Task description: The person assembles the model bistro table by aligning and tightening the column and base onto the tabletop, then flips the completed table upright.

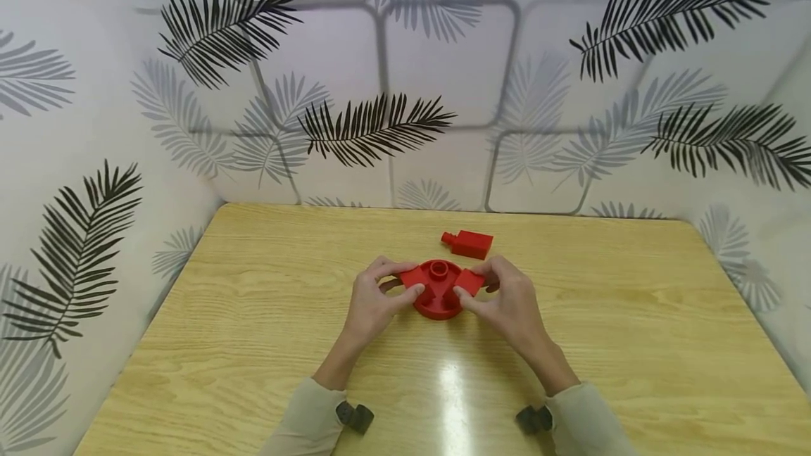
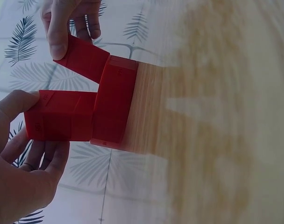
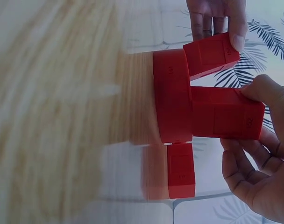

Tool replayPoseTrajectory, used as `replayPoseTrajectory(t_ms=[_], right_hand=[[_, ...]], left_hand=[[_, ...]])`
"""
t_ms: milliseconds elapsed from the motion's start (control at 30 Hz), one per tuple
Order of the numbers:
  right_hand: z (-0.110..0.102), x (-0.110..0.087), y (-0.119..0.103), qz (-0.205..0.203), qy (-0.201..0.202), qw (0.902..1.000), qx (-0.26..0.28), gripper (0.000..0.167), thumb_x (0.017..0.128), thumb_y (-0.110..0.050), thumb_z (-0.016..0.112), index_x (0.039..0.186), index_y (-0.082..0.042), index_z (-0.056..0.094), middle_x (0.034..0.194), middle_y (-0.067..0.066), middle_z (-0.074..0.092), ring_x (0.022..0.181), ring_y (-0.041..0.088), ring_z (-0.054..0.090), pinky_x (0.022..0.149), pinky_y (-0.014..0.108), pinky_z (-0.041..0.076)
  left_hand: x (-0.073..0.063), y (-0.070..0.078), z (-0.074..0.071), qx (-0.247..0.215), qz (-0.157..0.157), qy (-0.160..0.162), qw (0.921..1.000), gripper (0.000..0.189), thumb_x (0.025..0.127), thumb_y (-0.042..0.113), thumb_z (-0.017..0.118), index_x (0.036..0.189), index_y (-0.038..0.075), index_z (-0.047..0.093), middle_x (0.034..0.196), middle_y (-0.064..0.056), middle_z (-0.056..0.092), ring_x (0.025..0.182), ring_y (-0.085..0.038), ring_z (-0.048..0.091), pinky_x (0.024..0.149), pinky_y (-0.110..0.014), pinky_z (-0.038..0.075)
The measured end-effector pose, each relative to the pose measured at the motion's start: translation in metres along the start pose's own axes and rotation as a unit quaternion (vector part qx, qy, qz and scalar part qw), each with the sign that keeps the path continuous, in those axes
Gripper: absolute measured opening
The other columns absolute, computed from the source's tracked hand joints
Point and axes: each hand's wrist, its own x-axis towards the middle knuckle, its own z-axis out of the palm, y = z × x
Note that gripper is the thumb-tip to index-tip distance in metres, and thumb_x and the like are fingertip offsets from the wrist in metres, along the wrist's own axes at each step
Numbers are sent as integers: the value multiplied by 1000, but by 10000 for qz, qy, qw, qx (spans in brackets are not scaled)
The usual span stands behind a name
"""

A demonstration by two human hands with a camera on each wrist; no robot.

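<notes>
A round red base (image 1: 438, 312) with a raised socket near its far rim rests on the table. My left hand (image 1: 372, 301) grips a red rectangular block (image 1: 415, 278) between thumb and fingers; the block stands up from the base's left side. On the right side, my right hand (image 1: 514, 305) pinches a second red block (image 3: 226, 113) in the same way. Both blocks meet the base at their lower ends and lean apart at the top in the head view. How deep their lower ends sit is hidden.
Behind the base a third red block (image 1: 472, 244) lies on its side, its narrow stepped peg pointing left. The wood-grain table (image 1: 253, 287) reaches back to a wall (image 1: 437, 69) with a leaf pattern.
</notes>
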Motion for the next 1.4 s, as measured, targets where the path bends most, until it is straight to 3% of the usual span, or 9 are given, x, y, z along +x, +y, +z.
replayPoseTrajectory(t_ms=[233,467,600,733,900,1167,1400], right_hand=[[-3,0,2,-11,-89,9997,242,37,80,-15,89,106,-4,65,100,7,71,84,21,68,70,36,63],[-14,3,7,143,-351,9964,755,32,87,-24,85,111,-9,70,106,4,73,90,22,71,73,37,63],[-25,9,17,198,-219,9959,851,25,92,-21,79,113,-9,72,103,4,73,89,22,72,74,35,63],[-35,18,28,371,-112,9963,771,25,95,-19,77,115,-6,72,102,6,73,90,24,72,75,30,62],[-40,30,43,543,-112,9958,735,28,95,-20,76,119,-6,71,106,11,73,96,29,72,78,34,62],[-29,45,65,649,-293,9936,875,38,93,-12,78,126,3,65,119,23,68,104,37,69,85,50,61],[-15,57,76,889,-476,9895,1038,43,91,-4,78,129,8,62,128,26,63,113,43,63,91,54,58]], left_hand=[[0,2,0,90,-36,-31,9999,34,86,6,83,118,-3,74,105,-12,62,107,-27,62,98,-47,56],[-3,6,-2,428,-64,-86,9990,37,88,5,82,123,-1,72,114,-12,63,108,-28,61,99,-51,55],[-6,13,1,1046,331,20,9940,40,87,6,83,125,2,72,117,-13,63,107,-29,61,98,-54,55],[-8,26,11,1660,861,184,9822,37,85,7,84,121,4,74,118,-10,64,109,-28,62,95,-46,58],[-12,42,31,1736,1182,95,9777,33,86,4,82,118,3,74,118,-10,64,109,-28,64,88,-44,61],[-15,46,70,1754,1108,-19,9782,41,88,8,81,127,1,70,128,-12,63,116,-29,62,89,-45,60],[-14,35,92,2148,512,180,9751,51,92,13,79,138,3,63,138,-9,58,125,-30,57,101,-36,55]])
